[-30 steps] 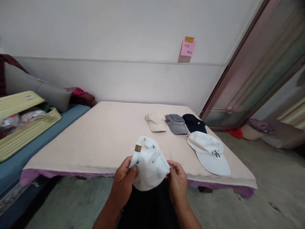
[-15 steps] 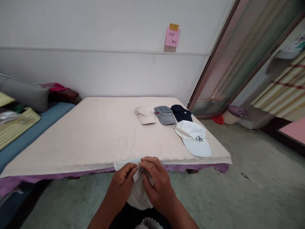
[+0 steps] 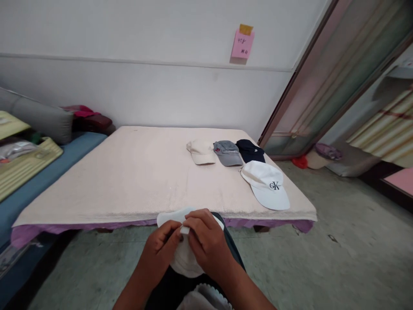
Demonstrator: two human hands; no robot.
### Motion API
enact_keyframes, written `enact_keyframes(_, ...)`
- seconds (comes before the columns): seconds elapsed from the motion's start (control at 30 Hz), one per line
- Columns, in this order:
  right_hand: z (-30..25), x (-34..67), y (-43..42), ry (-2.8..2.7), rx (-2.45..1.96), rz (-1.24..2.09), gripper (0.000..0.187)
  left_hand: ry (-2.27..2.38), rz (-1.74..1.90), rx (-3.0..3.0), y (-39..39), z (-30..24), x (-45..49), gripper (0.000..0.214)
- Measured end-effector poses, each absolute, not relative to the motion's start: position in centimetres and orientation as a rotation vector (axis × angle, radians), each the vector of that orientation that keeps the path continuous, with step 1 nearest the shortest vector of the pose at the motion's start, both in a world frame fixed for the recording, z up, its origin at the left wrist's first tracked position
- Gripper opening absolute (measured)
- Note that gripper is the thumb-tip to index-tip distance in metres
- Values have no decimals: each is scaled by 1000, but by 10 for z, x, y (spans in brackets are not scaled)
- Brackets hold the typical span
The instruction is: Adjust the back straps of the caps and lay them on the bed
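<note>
My left hand [image 3: 161,247] and my right hand [image 3: 206,245] meet low in the middle of the view, both closed on a white cap [image 3: 182,260] held in front of the table's near edge. Their fingertips pinch a small white strap piece at the cap's top. The cap's crown hangs below my hands, partly hidden by them. On the cream table [image 3: 138,176] lies a second white cap with dark letters [image 3: 266,185], and behind it a beige cap [image 3: 200,152], a grey cap [image 3: 227,153] and a dark navy cap [image 3: 250,150] sit in a row.
A blue bench [image 3: 48,172] at the left carries a yellow-green case [image 3: 26,165] and a grey cushion [image 3: 45,120]. A pink note [image 3: 242,44] is stuck on the wall. Sliding glass doors [image 3: 338,77] stand at the right, over grey floor [image 3: 338,258].
One second ago the cap was spread open between my hands above the table edge. My hands have since come together and lowered, with the cap bunched beneath them.
</note>
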State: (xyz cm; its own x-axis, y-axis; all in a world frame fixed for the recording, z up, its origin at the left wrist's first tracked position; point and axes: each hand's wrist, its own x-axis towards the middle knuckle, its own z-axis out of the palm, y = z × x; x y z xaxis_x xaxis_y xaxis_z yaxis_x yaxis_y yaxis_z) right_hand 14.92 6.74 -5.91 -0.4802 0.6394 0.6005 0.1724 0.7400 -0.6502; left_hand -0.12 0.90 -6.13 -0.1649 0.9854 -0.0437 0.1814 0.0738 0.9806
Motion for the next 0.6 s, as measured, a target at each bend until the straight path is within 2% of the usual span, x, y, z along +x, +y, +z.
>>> enact_keyframes(0.17,-59,143,64,-1839,-701,821,13,1441,1152,1130,7,-64,-1,28)
enact_keyframes(0.33,-60,140,60,-1776,-706,951,12,1398,1171,1144,9,-66,1,27)
enact_keyframes(0.47,-63,141,67,-1553,-753,1266,8,1370,1163,1165,7,-68,-2,26)
enact_keyframes(0.6,-66,144,77,-1281,-748,1560,16,1362,1140,1216,5,-69,-7,29)
